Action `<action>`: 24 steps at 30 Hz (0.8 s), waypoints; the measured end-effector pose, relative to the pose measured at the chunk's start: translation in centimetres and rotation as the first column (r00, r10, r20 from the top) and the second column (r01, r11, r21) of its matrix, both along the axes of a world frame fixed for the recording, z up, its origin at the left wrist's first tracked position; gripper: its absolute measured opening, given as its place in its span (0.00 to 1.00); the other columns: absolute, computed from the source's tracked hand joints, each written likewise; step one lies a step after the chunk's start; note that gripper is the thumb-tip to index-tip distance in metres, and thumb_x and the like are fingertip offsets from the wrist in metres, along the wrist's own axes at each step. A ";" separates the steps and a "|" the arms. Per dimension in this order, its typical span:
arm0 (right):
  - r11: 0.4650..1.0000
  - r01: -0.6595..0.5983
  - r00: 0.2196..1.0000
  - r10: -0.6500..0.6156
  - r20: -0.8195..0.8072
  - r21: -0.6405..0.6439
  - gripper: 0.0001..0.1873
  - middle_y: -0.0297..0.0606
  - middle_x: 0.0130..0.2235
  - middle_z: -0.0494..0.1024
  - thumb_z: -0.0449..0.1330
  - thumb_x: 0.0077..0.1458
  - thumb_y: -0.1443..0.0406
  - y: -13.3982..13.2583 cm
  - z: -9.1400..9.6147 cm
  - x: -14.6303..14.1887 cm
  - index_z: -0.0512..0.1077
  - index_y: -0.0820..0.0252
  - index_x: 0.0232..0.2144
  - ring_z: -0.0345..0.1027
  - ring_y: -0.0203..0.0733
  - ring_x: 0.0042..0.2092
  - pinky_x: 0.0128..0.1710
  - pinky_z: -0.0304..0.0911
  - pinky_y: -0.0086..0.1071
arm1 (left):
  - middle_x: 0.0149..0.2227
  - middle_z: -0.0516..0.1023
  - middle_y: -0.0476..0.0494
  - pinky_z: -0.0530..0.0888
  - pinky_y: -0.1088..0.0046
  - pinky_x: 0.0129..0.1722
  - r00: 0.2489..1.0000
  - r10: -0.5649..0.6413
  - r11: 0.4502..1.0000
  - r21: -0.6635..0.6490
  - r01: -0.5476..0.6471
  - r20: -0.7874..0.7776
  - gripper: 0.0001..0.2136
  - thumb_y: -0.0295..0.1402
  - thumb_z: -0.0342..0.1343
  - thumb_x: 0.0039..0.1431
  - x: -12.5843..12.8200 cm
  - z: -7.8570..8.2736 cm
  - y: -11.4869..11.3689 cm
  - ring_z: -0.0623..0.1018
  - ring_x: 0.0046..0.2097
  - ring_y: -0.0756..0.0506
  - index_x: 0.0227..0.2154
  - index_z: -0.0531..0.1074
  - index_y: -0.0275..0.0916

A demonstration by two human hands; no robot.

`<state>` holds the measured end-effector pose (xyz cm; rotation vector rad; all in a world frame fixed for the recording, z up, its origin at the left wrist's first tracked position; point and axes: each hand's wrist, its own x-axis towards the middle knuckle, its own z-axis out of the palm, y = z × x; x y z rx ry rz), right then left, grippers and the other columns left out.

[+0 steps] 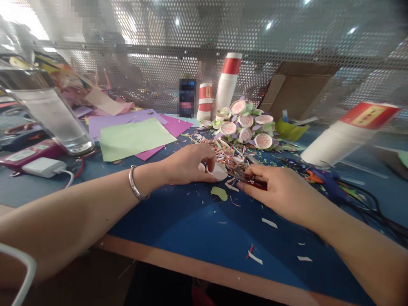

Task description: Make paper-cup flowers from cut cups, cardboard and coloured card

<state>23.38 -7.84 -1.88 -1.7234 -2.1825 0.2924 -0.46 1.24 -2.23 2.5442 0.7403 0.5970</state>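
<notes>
My left hand [197, 163], a bracelet on its wrist, is closed around a small white paper cup piece [218, 171] just above the table. Fingers and thumb pinch its side. Close by on the right, my right hand [270, 185] grips a slim tool with a dark red handle [255, 180]. Its dark front end points left and reaches the cup piece's edge; whether it is a knife or scissors I cannot tell. A green paper scrap [219, 194] lies just below the cup piece. Behind both hands spreads a pile of paper shreds [228, 152].
Round cup-bottom pieces with green and purple paper [245, 121] are heaped at the back. Paper cup stacks [228, 83] stand behind; another stack [347, 134] leans at right near a blue glue gun [331, 185]. Left are coloured sheets [134, 138], a water glass [54, 112] and a charger [44, 166].
</notes>
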 end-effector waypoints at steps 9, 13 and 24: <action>0.992 -0.043 0.989 0.059 0.133 -0.122 0.16 0.37 0.28 0.80 0.61 0.59 0.49 -0.3 0.0 -0.2 0.75 0.55 0.32 0.72 0.46 0.30 0.29 0.57 0.36 | 0.36 0.81 0.45 0.70 0.69 0.40 0.966 0.256 0.965 0.048 -0.257 0.023 0.04 0.31 0.59 0.58 -2.0 3.1 -0.2 0.78 0.39 0.46 0.34 0.76 0.38; 0.974 -0.044 0.990 0.073 0.121 -0.222 0.17 0.35 0.27 0.78 0.60 0.60 0.48 -0.9 0.4 -0.5 0.73 0.54 0.30 0.70 0.44 0.29 0.28 0.56 0.35 | 0.36 0.82 0.44 0.69 0.69 0.38 0.935 0.349 0.934 0.065 -0.353 0.059 0.06 0.28 0.55 0.59 -2.2 3.0 0.4 0.78 0.38 0.46 0.36 0.77 0.38; 0.900 -0.186 0.972 0.226 0.058 -0.395 0.18 0.34 0.24 0.74 0.61 0.60 0.52 -2.0 1.1 -0.6 0.69 0.55 0.25 0.66 0.39 0.26 0.24 0.51 0.31 | 0.37 0.81 0.45 0.70 0.65 0.43 0.802 0.553 0.807 0.095 -0.583 0.225 0.06 0.30 0.55 0.59 -5.4 3.4 4.6 0.74 0.39 0.45 0.35 0.76 0.39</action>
